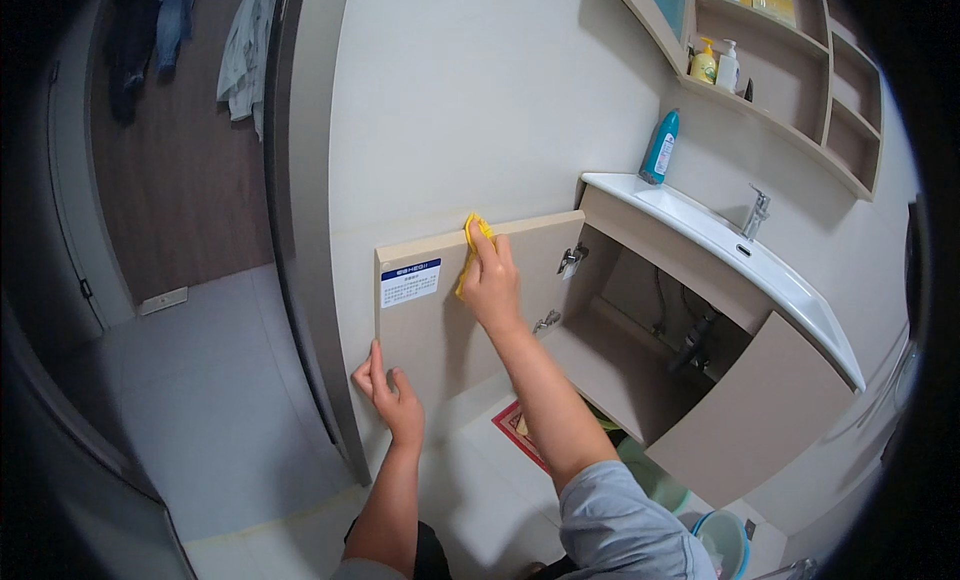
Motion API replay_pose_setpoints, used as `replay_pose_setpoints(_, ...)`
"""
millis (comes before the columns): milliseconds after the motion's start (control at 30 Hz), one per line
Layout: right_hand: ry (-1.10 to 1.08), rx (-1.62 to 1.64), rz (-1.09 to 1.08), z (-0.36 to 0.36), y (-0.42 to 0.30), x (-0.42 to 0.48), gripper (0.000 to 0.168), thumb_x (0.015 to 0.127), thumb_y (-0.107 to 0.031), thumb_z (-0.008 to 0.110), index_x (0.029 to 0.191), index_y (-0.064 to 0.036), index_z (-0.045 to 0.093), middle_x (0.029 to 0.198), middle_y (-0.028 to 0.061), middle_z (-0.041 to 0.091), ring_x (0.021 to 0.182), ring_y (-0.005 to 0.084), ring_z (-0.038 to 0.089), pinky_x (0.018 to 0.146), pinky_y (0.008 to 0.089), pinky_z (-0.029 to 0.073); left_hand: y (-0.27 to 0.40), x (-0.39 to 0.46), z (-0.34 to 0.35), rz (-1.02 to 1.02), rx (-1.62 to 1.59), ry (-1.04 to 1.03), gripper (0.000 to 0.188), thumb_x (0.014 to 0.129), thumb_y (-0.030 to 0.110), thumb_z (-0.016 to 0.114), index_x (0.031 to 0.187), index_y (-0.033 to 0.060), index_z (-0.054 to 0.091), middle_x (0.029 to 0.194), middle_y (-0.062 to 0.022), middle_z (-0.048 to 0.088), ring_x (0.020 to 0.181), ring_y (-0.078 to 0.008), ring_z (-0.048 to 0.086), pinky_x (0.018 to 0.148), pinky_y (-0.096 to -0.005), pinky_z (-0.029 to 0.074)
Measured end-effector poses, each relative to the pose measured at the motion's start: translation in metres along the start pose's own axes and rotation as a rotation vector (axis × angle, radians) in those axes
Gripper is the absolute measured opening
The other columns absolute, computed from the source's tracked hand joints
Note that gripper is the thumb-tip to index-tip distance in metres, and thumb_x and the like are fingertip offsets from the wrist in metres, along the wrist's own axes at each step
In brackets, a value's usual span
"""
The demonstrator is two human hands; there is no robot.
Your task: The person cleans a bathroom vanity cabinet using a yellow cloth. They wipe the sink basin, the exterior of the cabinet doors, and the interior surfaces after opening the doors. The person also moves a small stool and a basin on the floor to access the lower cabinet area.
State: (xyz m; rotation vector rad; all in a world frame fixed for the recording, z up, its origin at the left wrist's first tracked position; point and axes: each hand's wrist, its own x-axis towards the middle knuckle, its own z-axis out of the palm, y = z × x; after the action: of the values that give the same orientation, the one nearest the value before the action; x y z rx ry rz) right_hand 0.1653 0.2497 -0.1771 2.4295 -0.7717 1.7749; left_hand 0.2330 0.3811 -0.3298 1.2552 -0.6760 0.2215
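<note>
My right hand point(493, 280) grips a yellow cleaning cloth point(472, 261) over the top edge of an open cabinet door point(420, 340). Part of the cloth is hidden under my fingers. My left hand point(390, 396) is at the door's outer side edge, fingers spread against it. A label point(410, 283) with writing sticks to the door's inner face near its upper corner. Metal hinges point(574, 259) join this door to the vanity cabinet point(615, 355), whose inside shows a drain pipe point(701, 336).
Above the cabinet is a white washbasin point(705, 224) with a chrome faucet point(756, 211) and a teal bottle point(660, 149). A second door point(757, 415) stands open at the right. Basins point(724, 542) and a red mat point(517, 434) lie on the floor. A wall cabinet point(765, 92) holds pump bottles point(705, 62).
</note>
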Motion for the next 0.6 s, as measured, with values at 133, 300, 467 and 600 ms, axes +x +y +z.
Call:
replay_pose_setpoints(133,0.071,0.081,-0.076,0.024,-0.025,-0.015,0.051,0.084,0.002,0.051,0.134,-0.006,0.049,0.106,0.0218,0.052,0.087,0.04,0.06,0.072,0.0439,0.052,-0.006,-0.001,0.001,0.002,0.006,0.014,0.059,0.081,-0.007,0.048,0.139,0.0042,0.047,0.11,-0.0112,0.043,0.105,-0.0245,0.044,0.094,-0.0344,0.036)
replay_pose_setpoints(300,-0.033,0.222,-0.072,0.031,-0.073,-0.042,0.061,0.082,0.003,0.051,0.141,-0.004,0.041,0.105,0.0219,0.051,0.086,0.0405,0.059,0.069,0.043,0.053,-0.006,-0.003,0.003,-0.002,0.005,0.006,0.059,0.081,-0.006,0.047,0.139,0.0041,0.047,0.109,-0.0115,0.043,0.105,-0.0256,0.044,0.095,-0.0355,0.036)
replay_pose_setpoints(467,-0.096,0.143,-0.26,0.038,-0.061,-0.07,0.064,0.079,0.0,0.055,0.141,-0.005,0.041,0.106,0.0206,0.052,0.085,0.0375,0.06,0.067,0.0411,0.053,-0.006,-0.006,0.003,0.002,-0.013,0.013,0.055,0.084,-0.003,0.051,0.138,0.0045,0.047,0.11,-0.0116,0.043,0.107,-0.0257,0.044,0.096,-0.0358,0.036)
replay_pose_setpoints(600,-0.167,0.147,-0.311,0.043,-0.05,-0.1,0.063,0.077,-0.001,0.06,0.138,-0.006,0.046,0.104,0.0188,0.053,0.086,0.0355,0.06,0.068,0.0401,0.053,-0.008,-0.009,0.009,0.018,-0.019,0.047,0.052,0.086,0.0,0.054,0.138,0.0053,0.048,0.112,-0.0114,0.044,0.108,-0.0253,0.045,0.097,-0.0356,0.037)
